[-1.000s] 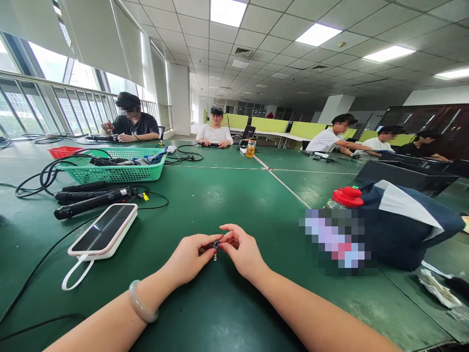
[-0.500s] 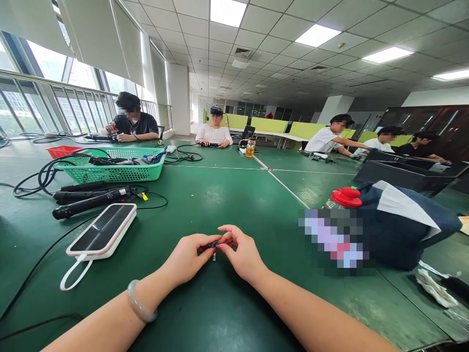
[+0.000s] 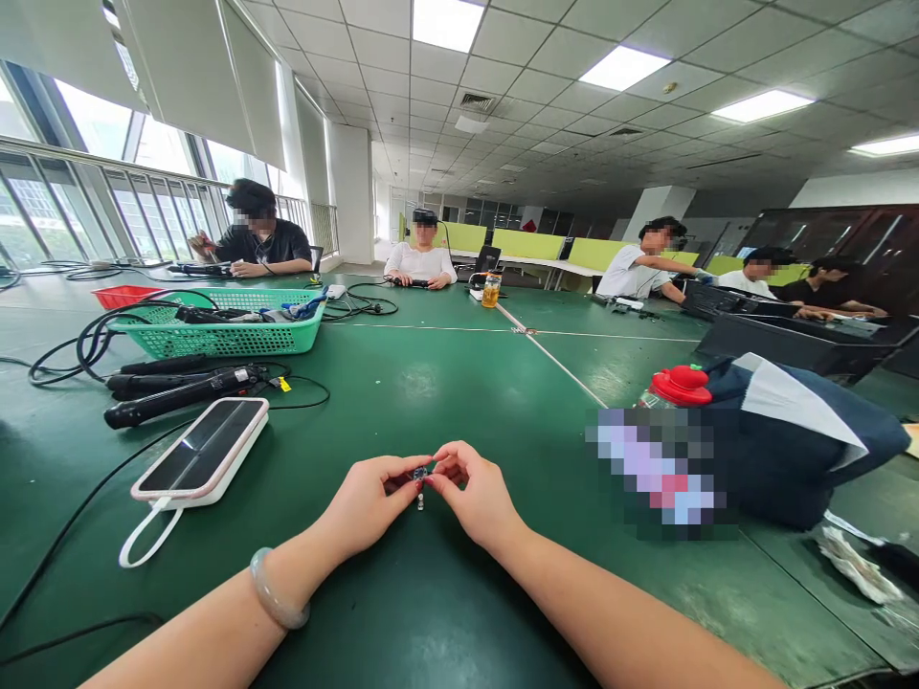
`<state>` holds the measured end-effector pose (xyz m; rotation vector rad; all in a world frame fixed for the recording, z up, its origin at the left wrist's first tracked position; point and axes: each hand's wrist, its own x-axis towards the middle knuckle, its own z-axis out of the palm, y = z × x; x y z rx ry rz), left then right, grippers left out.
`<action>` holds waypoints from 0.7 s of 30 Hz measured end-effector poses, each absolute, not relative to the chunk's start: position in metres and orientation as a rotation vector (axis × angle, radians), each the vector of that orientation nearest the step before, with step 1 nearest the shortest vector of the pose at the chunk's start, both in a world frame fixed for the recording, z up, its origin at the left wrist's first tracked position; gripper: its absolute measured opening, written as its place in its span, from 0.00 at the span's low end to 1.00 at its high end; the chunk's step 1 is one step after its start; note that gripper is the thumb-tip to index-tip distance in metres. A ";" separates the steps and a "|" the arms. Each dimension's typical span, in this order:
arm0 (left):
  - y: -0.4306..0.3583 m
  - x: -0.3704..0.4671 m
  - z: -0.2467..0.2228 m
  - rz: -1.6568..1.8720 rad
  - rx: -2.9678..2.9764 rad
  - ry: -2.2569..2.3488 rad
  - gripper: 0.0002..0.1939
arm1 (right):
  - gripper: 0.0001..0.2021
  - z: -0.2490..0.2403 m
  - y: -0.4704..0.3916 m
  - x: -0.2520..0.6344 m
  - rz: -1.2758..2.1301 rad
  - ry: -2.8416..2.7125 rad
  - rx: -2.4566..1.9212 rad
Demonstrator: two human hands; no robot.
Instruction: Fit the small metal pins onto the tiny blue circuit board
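Between my fingertips is a small dark object point(image 3: 420, 473), too small to name, with a short pale, shiny piece point(image 3: 420, 501) hanging below it. My left hand point(image 3: 371, 493), closed in a pinch, grips it from the left with thumb and index finger. From the other side, my right hand point(image 3: 472, 493) pinches its right edge, the fingers curled together. The fingertips hide part of the object. Both hands are just over the green table point(image 3: 420, 383), and a pale bangle point(image 3: 277, 588) circles my left wrist.
To the left lie a phone point(image 3: 205, 450) with a white cable, black rod-like tools point(image 3: 179, 394) and a green basket point(image 3: 222, 335) of cables. A red-lidded bottle point(image 3: 679, 385) and a dark blue bag point(image 3: 782, 440) stand at right. Several people sit around the table.
The dark object has turned slightly between my fingers, so more of it shows. At far right, a co-worker's arm has moved over the black box. My arms stay in place.
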<state>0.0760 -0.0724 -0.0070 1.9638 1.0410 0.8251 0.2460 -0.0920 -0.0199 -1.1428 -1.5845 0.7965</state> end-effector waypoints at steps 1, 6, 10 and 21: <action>-0.072 0.076 -0.008 0.835 1.945 1.029 0.19 | 0.06 -0.020 -0.092 0.246 0.801 -1.590 -1.136; -0.070 0.075 -0.011 0.845 1.897 1.026 0.19 | 0.03 -0.019 -0.093 0.245 0.778 -1.662 -1.100; -0.070 0.076 -0.012 0.843 1.868 1.021 0.19 | 0.03 -0.018 -0.094 0.246 0.753 -1.668 -1.097; -0.072 0.076 -0.007 0.838 1.883 1.022 0.19 | 0.04 -0.020 -0.092 0.245 0.776 -1.639 -1.125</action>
